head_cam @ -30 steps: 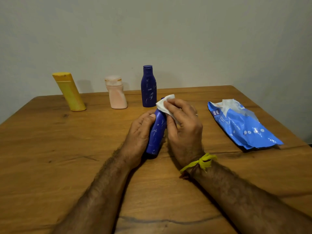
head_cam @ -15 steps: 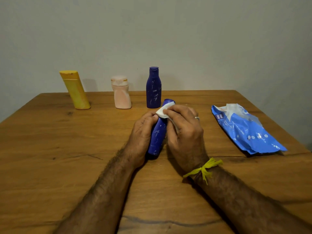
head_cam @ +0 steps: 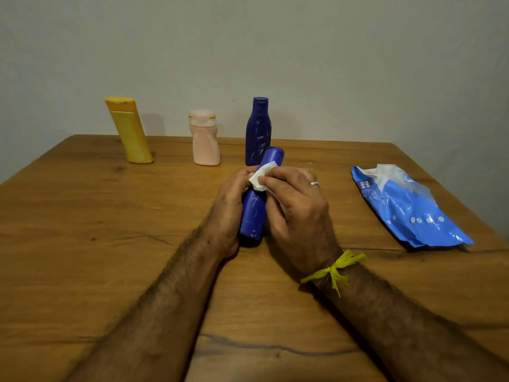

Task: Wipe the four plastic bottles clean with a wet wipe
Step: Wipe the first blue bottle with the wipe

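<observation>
A blue plastic bottle (head_cam: 254,213) is held tilted above the middle of the wooden table (head_cam: 82,244), cap pointing away from me. My left hand (head_cam: 230,205) grips its left side. My right hand (head_cam: 296,208) presses a white wet wipe (head_cam: 261,176) against the bottle's upper part, just below the cap. Three more bottles stand upright in a row at the table's far edge: a yellow bottle (head_cam: 130,130), a pale pink bottle (head_cam: 205,142) and a dark blue bottle (head_cam: 258,128) with whitish smears.
A blue wet-wipe pack (head_cam: 410,210) lies open on the right side of the table, with a wipe poking out of its top. A grey wall rises right behind the bottle row. The table's right edge runs close to the pack.
The wipe under my right hand has slid down from the cap, which now shows bare, onto the bottle's upper body. The view has shifted slightly.
</observation>
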